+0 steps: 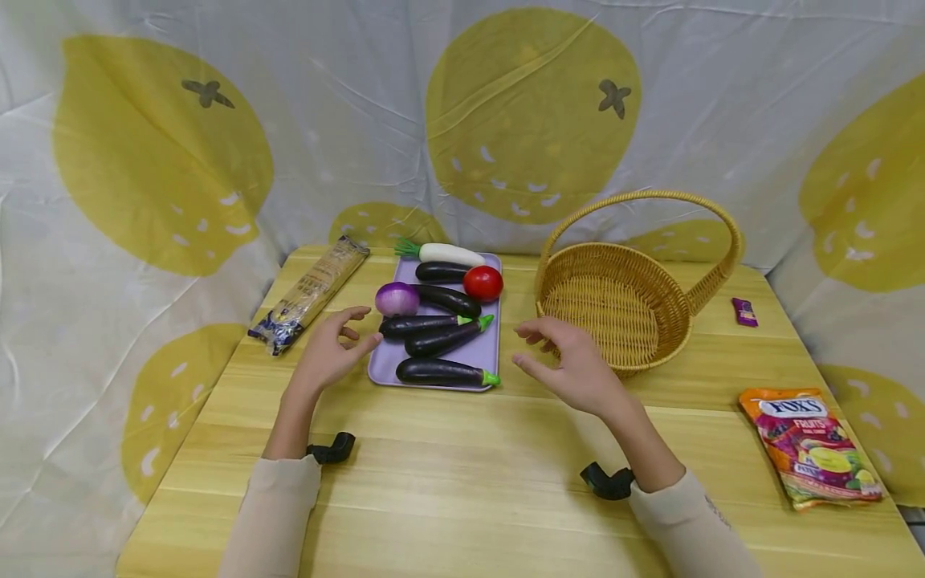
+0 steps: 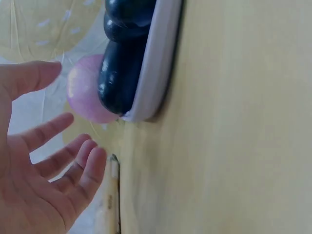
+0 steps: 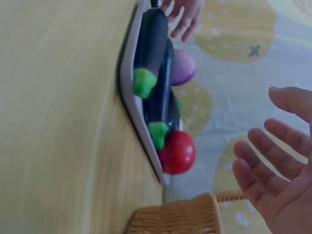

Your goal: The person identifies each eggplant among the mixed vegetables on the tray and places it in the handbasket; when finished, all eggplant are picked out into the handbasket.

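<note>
A lilac tray (image 1: 383, 372) lies mid-table, bearing several dark eggplants (image 1: 433, 371), a purple onion (image 1: 397, 299), a red tomato (image 1: 482, 283) and a white radish (image 1: 450, 254) with green leaves. My left hand (image 1: 334, 349) hovers by the tray's left side, near the onion, fingers spread and nothing in them. Off the tray's right side, my right hand (image 1: 567, 361) is raised in front of the wicker basket (image 1: 614, 313), also holding nothing. In the left wrist view the palm and loosely bent fingers (image 2: 87, 170) show beside the onion. The basket looks bare inside.
Left of the tray lies a clear pack of noodles (image 1: 314, 293). At the right are a small purple candy (image 1: 744, 312) and an orange candy bag (image 1: 811, 449). A lemon-print cloth (image 1: 347, 120) hangs behind the wooden table (image 1: 448, 482).
</note>
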The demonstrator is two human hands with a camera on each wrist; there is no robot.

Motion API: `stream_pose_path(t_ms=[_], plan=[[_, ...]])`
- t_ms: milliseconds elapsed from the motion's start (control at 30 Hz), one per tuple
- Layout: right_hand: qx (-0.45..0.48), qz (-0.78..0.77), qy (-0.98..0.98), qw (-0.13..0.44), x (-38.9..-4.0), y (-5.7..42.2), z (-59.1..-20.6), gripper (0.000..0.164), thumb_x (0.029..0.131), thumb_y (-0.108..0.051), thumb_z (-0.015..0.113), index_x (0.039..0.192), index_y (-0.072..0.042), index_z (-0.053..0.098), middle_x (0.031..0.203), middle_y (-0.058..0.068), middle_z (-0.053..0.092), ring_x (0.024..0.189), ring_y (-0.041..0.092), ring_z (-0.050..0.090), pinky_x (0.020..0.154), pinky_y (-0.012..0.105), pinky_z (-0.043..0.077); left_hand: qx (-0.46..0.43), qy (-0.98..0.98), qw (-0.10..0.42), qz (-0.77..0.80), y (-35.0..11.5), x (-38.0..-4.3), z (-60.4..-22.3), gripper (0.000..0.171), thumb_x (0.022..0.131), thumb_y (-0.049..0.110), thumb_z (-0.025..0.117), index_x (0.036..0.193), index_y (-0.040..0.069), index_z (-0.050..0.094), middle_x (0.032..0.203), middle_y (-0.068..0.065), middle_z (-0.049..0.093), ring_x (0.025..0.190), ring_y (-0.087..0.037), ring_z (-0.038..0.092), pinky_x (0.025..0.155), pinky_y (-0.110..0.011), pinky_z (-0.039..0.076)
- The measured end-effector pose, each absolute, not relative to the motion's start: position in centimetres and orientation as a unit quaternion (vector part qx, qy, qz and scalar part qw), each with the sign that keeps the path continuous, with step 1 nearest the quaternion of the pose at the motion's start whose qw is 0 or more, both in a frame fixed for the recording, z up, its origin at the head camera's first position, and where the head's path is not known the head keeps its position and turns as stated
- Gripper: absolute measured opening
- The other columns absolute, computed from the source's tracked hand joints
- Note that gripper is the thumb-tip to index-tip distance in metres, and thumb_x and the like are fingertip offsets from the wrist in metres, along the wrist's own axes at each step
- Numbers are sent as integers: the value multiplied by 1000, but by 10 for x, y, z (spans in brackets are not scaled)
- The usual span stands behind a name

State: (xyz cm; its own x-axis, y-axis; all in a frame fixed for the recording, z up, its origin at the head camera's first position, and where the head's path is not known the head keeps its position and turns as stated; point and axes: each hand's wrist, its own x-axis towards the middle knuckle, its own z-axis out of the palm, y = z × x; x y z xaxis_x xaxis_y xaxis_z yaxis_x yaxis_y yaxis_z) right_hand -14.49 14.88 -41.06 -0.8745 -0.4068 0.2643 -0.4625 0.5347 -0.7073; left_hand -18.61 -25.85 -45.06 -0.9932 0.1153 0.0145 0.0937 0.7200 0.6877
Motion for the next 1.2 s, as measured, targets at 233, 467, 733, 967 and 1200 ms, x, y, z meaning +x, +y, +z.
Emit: stream_pose_path(t_ms=[233,467,733,967,1200], plan=[[260,440,-859,-3,-148,128,-427,36,95,-25,76,128,-13,68,123,2,70,111,27,66,93,43,58,47,931,60,358,-261,-187,-462,65,96,37,71,152,13,49,139,-16,60,105,-30,65,84,-37,52],[266,435,-860,-30,-152,110,-440,38,96,-30,74,129,-11,68,125,6,69,114,33,64,96,45,58,54,920,79,381,-264,-189,-469,61,95,22,72,150,8,51,139,-18,62,102,-27,71,76,-28,56],[270,426,-863,-27,-156,100,-453,46,94,-29,76,130,-2,66,128,16,67,112,36,64,93,49,59,50,905,102,409,-265,-192,-471,58,93,11,71,148,1,53,137,-20,63,101,-26,70,74,-25,59],[267,424,-865,-31,-156,90,-461,49,93,-34,76,132,-5,66,128,10,66,113,33,62,98,49,54,49,884,127,447,-263,-196,-473,59,92,4,69,148,-2,52,124,-23,63,98,-25,67,73,-27,62],[259,415,-871,-47,-159,78,-470,50,94,-38,76,133,-9,67,130,4,67,122,24,61,107,44,50,38,857,169,486,-264,-199,-469,65,94,2,67,155,0,43,126,-26,58,91,-18,64,76,-32,63]])
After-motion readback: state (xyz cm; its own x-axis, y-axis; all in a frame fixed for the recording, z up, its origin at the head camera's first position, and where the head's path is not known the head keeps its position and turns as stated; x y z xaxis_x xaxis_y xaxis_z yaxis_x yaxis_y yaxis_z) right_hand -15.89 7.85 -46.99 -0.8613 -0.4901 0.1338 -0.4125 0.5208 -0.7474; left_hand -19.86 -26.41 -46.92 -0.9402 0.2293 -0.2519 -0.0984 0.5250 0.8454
